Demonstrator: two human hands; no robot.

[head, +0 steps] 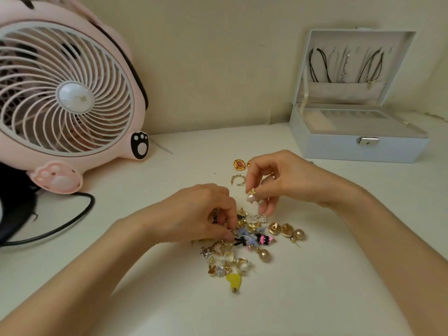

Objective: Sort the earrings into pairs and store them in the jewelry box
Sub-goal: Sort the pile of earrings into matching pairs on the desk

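Observation:
A pile of mixed earrings point(244, 246) lies on the white table in front of me: gold studs, pearl balls, a yellow heart point(233, 280). My left hand point(206, 214) presses into the pile's top left, fingertips pinched among the pieces; what they grip is hidden. My right hand point(274, 180) hovers just above the pile's far side, pinching a pinkish pearl earring point(251, 197) with a small gold flower. Behind it lie a gold round earring with a pink stone point(239, 164) and a gold hoop point(237, 179). The open white jewelry box point(358, 146) stands at the back right.
A large pink desk fan point(65, 93) with paw prints fills the back left, its black cable point(60, 226) looping across the table. Necklaces point(344, 66) hang inside the box lid. A cream wall closes the back.

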